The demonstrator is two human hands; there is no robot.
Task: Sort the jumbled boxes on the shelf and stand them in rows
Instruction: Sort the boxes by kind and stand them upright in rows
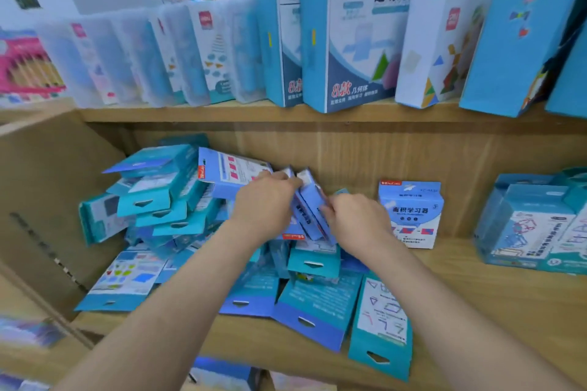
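Observation:
A jumbled heap of blue and teal boxes (158, 209) covers the left half of the wooden shelf (476, 295), some flat, some tilted. My left hand (263, 203) and my right hand (355, 219) both grip two light-blue boxes (309, 203) held side by side, tilted, above the heap's middle. One light-blue box (409, 213) stands upright against the back board just right of my right hand. Several flat boxes (311, 305) lie at the shelf's front edge below my arms.
A brown cardboard carton (47, 200) leans at the shelf's left end. Teal boxes (533, 225) stand grouped at the right. The upper shelf (222, 113) carries clear plastic cases and tall blue boxes. Bare wood lies between the upright box and the teal group.

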